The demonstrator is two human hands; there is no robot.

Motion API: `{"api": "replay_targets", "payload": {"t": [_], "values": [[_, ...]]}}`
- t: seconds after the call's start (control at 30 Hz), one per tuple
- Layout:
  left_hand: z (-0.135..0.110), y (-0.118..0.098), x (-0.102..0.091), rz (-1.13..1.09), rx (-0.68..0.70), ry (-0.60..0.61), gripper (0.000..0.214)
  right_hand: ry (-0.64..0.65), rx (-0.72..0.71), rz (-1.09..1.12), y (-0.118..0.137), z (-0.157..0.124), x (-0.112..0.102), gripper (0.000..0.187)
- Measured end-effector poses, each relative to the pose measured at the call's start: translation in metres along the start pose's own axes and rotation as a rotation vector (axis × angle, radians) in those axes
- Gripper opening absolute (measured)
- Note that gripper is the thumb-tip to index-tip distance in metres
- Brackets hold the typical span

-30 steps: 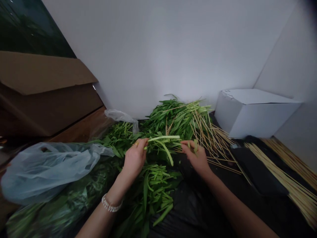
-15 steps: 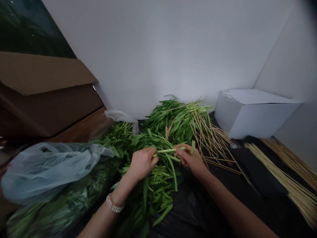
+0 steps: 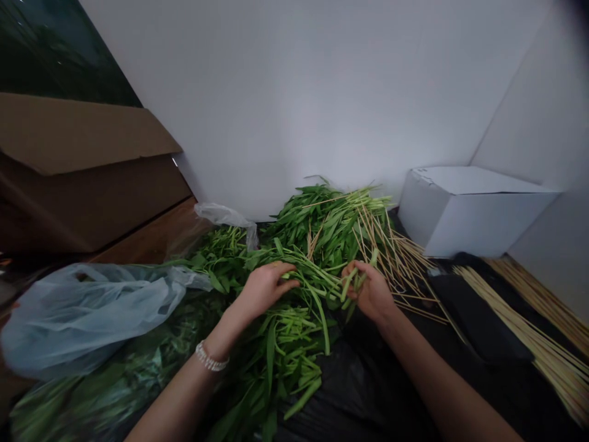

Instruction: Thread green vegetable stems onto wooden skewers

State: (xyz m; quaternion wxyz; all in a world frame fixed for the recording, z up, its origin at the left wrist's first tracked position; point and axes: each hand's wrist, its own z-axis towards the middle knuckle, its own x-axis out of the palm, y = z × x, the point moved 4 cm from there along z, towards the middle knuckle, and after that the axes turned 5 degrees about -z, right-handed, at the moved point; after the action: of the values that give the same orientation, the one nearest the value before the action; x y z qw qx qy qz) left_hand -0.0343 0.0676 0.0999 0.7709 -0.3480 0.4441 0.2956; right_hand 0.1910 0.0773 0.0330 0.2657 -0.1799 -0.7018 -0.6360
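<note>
My right hand [image 3: 370,293] is closed on several short pieces of green vegetable stem [image 3: 348,284], which stick out between the fingers. To its left, my left hand [image 3: 263,290] hovers over the leafy greens, thumb and fingers apart with nothing visible between them. Long leafy stalks [image 3: 317,276] lie between the two hands. Below them is a pile of cut stems and leaves [image 3: 294,337] on black plastic [image 3: 354,387]. A larger heap of leafy greens [image 3: 317,215] lies against the wall, with thin wooden sticks [image 3: 391,252] scattered over its right side.
At left are a clear plastic bag [image 3: 96,313], bagged greens [image 3: 124,380] and an open cardboard box [image 3: 92,184]. A white box [image 3: 478,209] stands at the back right. Before it lie a dark flat object [image 3: 481,319] and bundles of long sticks [image 3: 529,331].
The hands have moved apart. The stem stretched between them has left my left hand, whose fingers have loosened. My right hand has shifted slightly right and now holds several short stem pieces.
</note>
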Motion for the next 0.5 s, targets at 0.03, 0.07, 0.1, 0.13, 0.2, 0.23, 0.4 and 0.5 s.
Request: {"api": "replay_targets", "payload": {"t": [0.03,0.07,0.1,0.13,0.2,0.23,0.4,0.5], "values": [[0.003,-0.003,0.010,0.049,0.030,0.063,0.020,0.010,0.015,-0.003,-0.001,0.000,0.000,0.025],[0.005,-0.006,0.019,0.093,0.061,0.114,0.017,0.017,0.020,-0.007,-0.001,0.000,0.000,0.025],[0.007,-0.008,0.027,0.131,0.090,0.159,0.014,0.023,0.017,-0.015,-0.001,0.001,-0.001,0.026],[0.010,-0.010,0.034,0.164,0.116,0.200,0.012,0.028,0.011,-0.024,0.000,0.002,-0.002,0.027],[0.014,-0.013,0.045,0.210,0.147,0.258,0.014,0.027,-0.005,-0.031,0.001,0.003,-0.005,0.027],[0.016,-0.014,0.049,0.225,0.157,0.279,0.016,0.025,-0.007,-0.022,0.002,0.003,-0.005,0.027],[0.020,-0.022,0.068,0.255,0.210,0.399,0.016,0.020,0.028,0.106,0.003,0.002,-0.004,0.016],[0.020,-0.023,0.077,0.295,0.196,0.420,0.015,0.032,0.016,0.133,0.006,0.000,-0.003,0.013]]}}
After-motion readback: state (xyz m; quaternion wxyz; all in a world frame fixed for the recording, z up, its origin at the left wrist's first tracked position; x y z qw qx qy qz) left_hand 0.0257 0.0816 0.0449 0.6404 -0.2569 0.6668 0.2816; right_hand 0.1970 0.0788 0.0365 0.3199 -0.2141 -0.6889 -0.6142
